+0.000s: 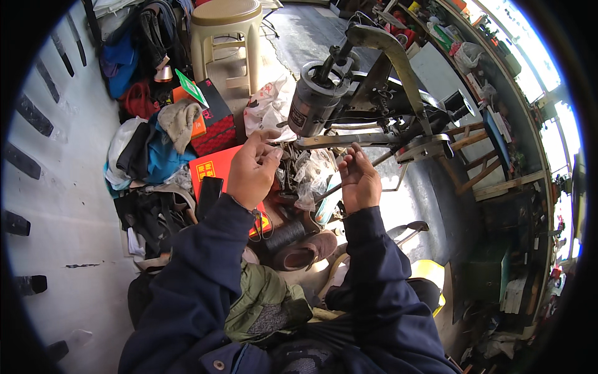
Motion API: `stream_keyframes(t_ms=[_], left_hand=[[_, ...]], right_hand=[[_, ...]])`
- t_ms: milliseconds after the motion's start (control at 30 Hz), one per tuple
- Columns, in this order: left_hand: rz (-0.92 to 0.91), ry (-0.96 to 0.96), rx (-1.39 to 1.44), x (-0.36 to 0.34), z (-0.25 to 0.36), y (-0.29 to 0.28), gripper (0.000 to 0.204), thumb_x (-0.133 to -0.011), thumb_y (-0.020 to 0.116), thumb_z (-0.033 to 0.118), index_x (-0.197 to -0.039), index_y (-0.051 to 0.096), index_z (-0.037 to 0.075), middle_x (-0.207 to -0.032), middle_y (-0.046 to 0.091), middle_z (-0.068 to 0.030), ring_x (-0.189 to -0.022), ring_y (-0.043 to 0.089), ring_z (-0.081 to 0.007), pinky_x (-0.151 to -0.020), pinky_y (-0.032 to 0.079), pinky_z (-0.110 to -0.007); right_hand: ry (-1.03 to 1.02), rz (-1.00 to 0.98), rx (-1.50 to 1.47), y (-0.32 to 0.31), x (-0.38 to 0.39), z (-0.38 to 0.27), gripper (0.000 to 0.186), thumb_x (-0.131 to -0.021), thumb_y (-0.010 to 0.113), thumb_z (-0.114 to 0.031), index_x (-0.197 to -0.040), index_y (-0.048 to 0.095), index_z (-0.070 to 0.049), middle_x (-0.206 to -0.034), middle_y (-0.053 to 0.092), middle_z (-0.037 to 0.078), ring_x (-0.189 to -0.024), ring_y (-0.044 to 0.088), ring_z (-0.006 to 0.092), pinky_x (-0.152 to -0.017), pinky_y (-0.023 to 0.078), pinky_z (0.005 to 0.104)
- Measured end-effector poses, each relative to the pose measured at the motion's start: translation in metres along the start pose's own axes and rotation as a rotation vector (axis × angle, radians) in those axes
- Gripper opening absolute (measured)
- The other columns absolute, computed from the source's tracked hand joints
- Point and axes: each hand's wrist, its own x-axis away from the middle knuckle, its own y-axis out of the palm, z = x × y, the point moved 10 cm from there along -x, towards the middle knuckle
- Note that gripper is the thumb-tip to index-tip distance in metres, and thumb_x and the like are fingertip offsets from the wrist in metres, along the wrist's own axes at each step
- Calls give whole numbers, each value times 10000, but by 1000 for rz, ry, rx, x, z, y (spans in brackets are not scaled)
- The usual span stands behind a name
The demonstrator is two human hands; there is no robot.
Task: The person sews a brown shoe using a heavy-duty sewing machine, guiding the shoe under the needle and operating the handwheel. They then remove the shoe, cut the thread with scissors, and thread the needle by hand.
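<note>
- Head view: the metal machine (374,90) stands at one o'clock; likely heavy, rigid and smooth, best held by its frame.
- Left hand (254,171), ten o'clock, and right hand (361,181), three o'clock: fingers curled near its narrow arm (342,140); cannot tell whether either pinches anything.
- Fingertip gaps unclear.

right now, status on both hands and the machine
Left hand, right hand: fingers bent, any grip unclear. Machine just beyond. Clear plastic showing between hands; brown shoe below.

Beyond a tan cloth (179,126) beside turquoise fabric (163,163) stands a stool (226,12) (beige, round-seated).
</note>
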Motion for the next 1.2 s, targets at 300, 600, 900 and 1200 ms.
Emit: stream_keyframes(t_ms=[300, 600, 900, 1200], left_hand=[[4, -6, 23, 1, -1, 0, 269, -1005, 613, 73, -1272, 622, 47, -819, 641, -8, -693, 540, -62, -641, 451, -259], [2, -47, 50, 3, -3, -3, 247, -1007, 601, 71, -1251, 629, 45, -766, 604, 9, -661, 501, -58, -607, 414, -259], [-3, -34, 28, 5, -1, -4, 174, -1009, 586, 81, -1164, 651, 35, -729, 577, 18, -643, 481, -64, -597, 410, -280], [-26, -66, -97, 2, -9, -6, 185, -1005, 576, 74, -1159, 673, 40, -785, 647, -12, -698, 556, -75, -645, 455, -278]], right_hand=[[43, 0, 9, 15, 6, -4, 290, -1033, 560, -56, -1286, 572, 86, -1107, 668, 105, -979, 650, 173, -913, 554, 325], [-107, -32, 363, 41, -7, -26, 380, -1026, 604, -101, -1338, 554, 111, -1103, 705, 141, -829, 653, 126, -763, 572, 282], [-246, -164, 1560, 61, 12, -16, 713, -1051, 619, -407, -1575, 395, 22, -657, 667, 55, -646, 671, 131, -652, 520, 309], [-124, -392, 1380, 80, -3, -7, 633, -1088, 540, -437, -1574, 437, -44, -664, 653, 92, -632, 643, 130, -661, 509, 302]])
